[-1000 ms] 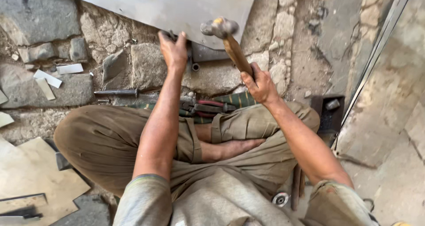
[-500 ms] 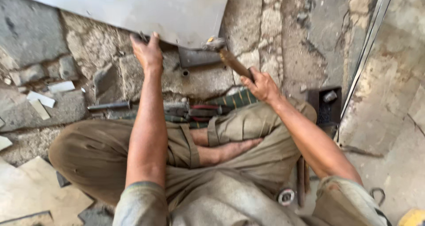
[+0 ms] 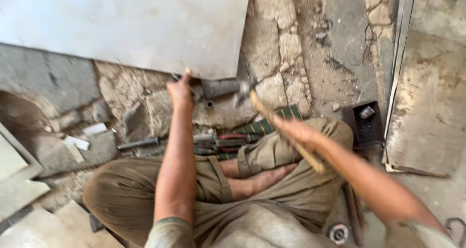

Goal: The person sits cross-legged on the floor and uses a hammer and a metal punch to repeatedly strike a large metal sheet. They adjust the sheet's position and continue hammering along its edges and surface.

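The left hand [image 3: 180,89] is closed on the near edge of the large grey metal sheet [image 3: 131,24], which lies flat on the stone floor [image 3: 301,49]. The right hand [image 3: 296,131] grips the wooden handle of a hammer [image 3: 264,109]; its blurred steel head is just beside the sheet's corner. Red-handled pliers [image 3: 228,141] lie near the person's crossed legs.

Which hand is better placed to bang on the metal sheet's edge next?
Probably the right hand: it holds the hammer, whose head is at the metal sheet edge. The left hand rests on that edge.
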